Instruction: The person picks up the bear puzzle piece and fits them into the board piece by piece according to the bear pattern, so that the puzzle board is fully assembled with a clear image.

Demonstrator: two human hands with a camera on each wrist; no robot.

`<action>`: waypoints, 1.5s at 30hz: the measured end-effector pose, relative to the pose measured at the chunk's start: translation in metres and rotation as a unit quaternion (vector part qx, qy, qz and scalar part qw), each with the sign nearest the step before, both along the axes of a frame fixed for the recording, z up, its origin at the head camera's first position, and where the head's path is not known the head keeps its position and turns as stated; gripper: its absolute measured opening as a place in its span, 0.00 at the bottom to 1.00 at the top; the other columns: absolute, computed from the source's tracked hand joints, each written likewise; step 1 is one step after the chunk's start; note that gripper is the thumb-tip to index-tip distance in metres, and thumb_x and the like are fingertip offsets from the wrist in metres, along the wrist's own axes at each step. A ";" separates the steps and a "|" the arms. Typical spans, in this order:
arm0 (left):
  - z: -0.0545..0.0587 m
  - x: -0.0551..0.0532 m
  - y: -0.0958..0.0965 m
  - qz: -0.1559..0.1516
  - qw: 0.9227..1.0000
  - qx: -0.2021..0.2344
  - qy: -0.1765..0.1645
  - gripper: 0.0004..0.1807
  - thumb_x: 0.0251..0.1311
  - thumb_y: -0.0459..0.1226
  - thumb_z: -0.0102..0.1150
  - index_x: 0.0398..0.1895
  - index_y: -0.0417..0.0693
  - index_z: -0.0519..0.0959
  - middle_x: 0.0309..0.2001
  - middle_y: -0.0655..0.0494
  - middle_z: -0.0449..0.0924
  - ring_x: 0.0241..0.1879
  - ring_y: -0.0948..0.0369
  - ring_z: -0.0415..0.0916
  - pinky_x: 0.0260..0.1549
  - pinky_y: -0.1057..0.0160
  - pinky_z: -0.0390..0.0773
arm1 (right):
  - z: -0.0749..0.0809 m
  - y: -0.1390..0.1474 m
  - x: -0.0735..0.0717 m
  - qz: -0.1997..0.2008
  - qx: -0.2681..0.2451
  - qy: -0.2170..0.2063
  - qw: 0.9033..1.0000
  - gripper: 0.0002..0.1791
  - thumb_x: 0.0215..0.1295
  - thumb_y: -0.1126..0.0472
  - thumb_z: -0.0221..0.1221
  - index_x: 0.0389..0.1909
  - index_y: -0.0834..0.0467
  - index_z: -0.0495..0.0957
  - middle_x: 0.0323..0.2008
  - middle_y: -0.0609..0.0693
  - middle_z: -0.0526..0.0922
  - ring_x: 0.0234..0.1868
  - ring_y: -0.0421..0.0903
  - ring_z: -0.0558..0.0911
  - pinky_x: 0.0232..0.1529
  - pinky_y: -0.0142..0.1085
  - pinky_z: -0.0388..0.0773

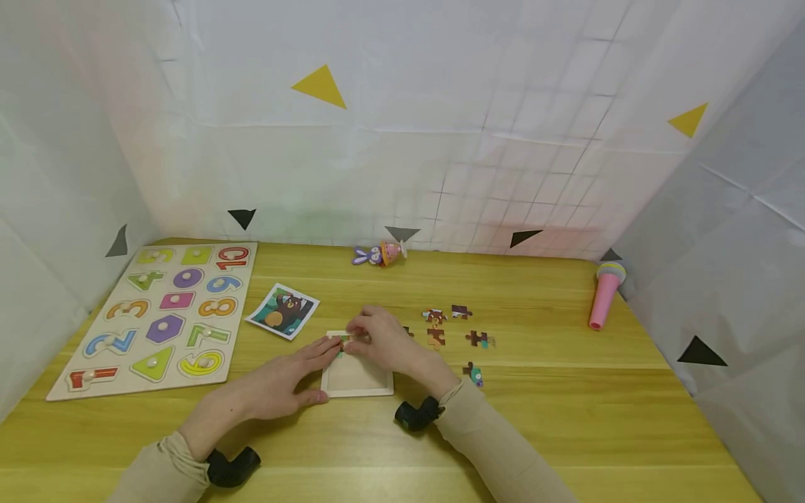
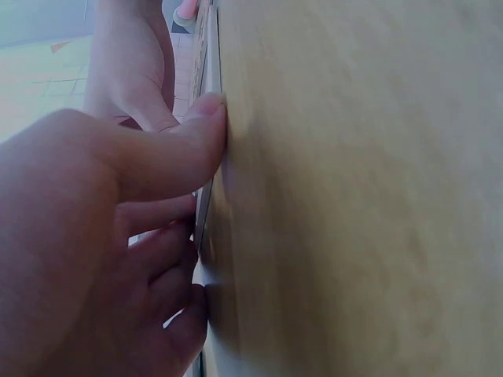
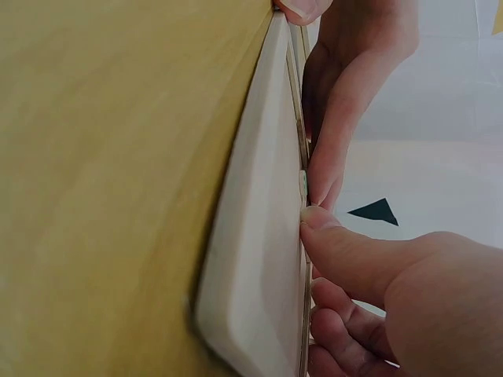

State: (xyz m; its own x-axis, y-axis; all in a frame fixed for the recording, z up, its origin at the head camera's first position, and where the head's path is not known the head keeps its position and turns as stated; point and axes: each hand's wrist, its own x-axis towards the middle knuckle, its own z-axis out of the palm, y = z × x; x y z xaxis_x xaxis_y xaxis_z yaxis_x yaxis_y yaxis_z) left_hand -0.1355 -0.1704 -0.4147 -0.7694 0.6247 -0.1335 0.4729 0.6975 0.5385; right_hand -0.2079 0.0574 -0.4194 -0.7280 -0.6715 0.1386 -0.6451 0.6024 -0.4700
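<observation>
One wooden tray (image 1: 358,383) lying on the table (image 1: 597,412), at least six loose puzzle pieces (image 1: 437,338) lying rightward, your left hand (image 1: 279,384) touching its left side, fingers extending straight, your right hand (image 1: 385,340) arching over its upper-left corner, pinching or pressing, cannot tell.

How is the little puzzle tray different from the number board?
The puzzle tray is small; the number board is much bigger. The tray looks mostly bare inside, while the board is full of bright numbers and shapes. The left hand and right hand are at the tray; the board lies off to the left. Both are pale and lie on the table.
</observation>
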 end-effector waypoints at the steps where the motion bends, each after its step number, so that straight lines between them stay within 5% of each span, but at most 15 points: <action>1: 0.000 0.000 0.000 -0.001 1.000 0.001 0.000 0.40 0.71 0.50 0.56 0.79 0.47 0.54 0.81 0.51 0.44 0.79 0.49 0.45 0.71 0.40 0.59 | 0.000 0.000 0.000 0.000 0.000 -0.001 1.000 0.16 0.66 0.54 0.66 0.49 0.60 0.83 0.41 0.50 0.79 0.44 0.45 0.77 0.45 0.35 0.77; 14: -0.005 0.000 -0.001 -0.003 1.000 0.004 -0.007 0.40 0.70 0.51 0.55 0.79 0.48 0.54 0.81 0.53 0.44 0.79 0.50 0.45 0.71 0.40 0.59 | 0.005 0.014 0.000 0.015 -0.019 -0.020 0.999 0.17 0.67 0.58 0.65 0.52 0.62 0.82 0.42 0.52 0.81 0.45 0.46 0.81 0.49 0.38 0.79; 19: -0.003 -0.001 0.001 -0.004 1.000 -0.001 -0.007 0.40 0.71 0.51 0.55 0.80 0.48 0.53 0.81 0.53 0.45 0.79 0.50 0.46 0.70 0.40 0.60 | 0.012 0.035 0.003 -0.011 -0.027 -0.057 0.998 0.20 0.68 0.57 0.64 0.56 0.62 0.80 0.48 0.53 0.82 0.50 0.48 0.81 0.52 0.42 0.80; 31: -0.004 -0.002 0.001 -0.006 1.000 -0.005 -0.003 0.40 0.71 0.50 0.55 0.80 0.49 0.53 0.81 0.55 0.43 0.79 0.51 0.43 0.71 0.40 0.58 | 0.018 0.088 -0.005 -0.061 -0.081 -0.030 0.994 0.20 0.66 0.57 0.66 0.55 0.64 0.81 0.47 0.56 0.83 0.49 0.53 0.80 0.51 0.50 0.80; 45: -0.003 -0.001 -0.001 -0.011 1.000 0.001 0.013 0.41 0.70 0.51 0.55 0.80 0.47 0.53 0.81 0.52 0.45 0.79 0.49 0.43 0.71 0.40 0.58 | 0.019 0.129 -0.024 -0.123 -0.095 -0.060 0.986 0.19 0.66 0.63 0.65 0.56 0.67 0.79 0.50 0.60 0.81 0.54 0.58 0.80 0.56 0.54 0.78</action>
